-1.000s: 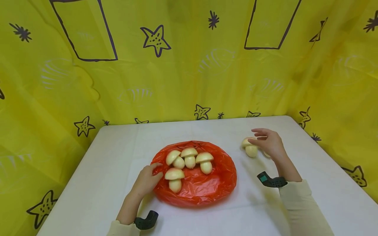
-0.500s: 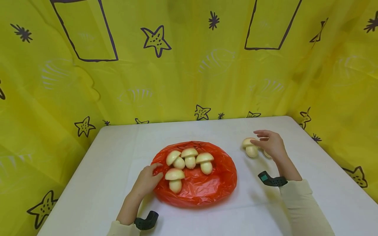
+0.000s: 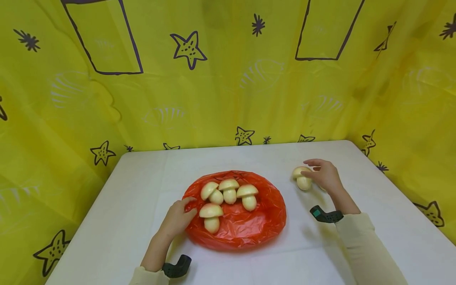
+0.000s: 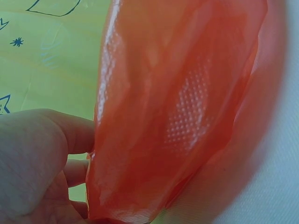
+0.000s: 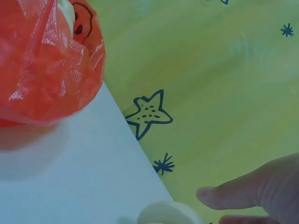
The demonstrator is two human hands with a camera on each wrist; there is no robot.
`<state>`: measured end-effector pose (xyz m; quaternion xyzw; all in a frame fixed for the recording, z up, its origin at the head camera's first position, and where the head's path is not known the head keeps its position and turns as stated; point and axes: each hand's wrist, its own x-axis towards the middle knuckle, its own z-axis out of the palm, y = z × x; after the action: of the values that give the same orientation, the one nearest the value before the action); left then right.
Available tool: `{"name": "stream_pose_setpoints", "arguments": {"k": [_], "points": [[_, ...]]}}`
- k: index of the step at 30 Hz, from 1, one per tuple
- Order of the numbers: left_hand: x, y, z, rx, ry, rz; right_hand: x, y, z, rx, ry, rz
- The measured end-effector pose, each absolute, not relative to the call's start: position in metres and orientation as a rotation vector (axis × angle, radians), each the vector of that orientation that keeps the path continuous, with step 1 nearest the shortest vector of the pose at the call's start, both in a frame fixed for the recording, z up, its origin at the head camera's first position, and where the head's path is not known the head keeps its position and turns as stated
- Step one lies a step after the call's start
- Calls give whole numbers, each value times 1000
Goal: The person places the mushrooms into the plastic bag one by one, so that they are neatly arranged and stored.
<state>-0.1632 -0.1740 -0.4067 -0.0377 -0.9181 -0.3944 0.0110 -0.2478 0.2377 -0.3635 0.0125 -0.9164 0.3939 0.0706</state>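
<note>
Several cream-coloured mushrooms (image 3: 211,218) lie on a round, shallow holder covered by a red plastic bag (image 3: 246,229) at mid-table. My left hand (image 3: 176,217) holds the bag's left rim; in the left wrist view, fingertips (image 4: 79,135) meet the bag's edge, and their ends are hidden. To the right, my right hand (image 3: 326,176) hovers beside a mushroom (image 3: 303,180) on the table, thumb and fingers spread apart. Another pale piece lies mostly hidden behind that hand. In the right wrist view, the thumb (image 5: 229,195) is apart from the mushroom's cap (image 5: 169,213).
A white table (image 3: 142,190) carries everything. Yellow sheeting (image 3: 213,99) printed with starfish and fish stands behind it and at both sides. Each wrist wears a dark band (image 3: 177,266) with a camera module.
My right hand shifts slightly right, then slightly back left, still beside the mushroom. The left hand, the bag and the mushrooms stay in place.
</note>
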Motion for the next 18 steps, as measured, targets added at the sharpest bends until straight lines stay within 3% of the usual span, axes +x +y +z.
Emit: {"name": "stream_pose_setpoints", "arguments": {"k": [18], "points": [[-163,-173,-406,-106,-2865,-1236,-267,235,-369,98,-2941,1085]]}}
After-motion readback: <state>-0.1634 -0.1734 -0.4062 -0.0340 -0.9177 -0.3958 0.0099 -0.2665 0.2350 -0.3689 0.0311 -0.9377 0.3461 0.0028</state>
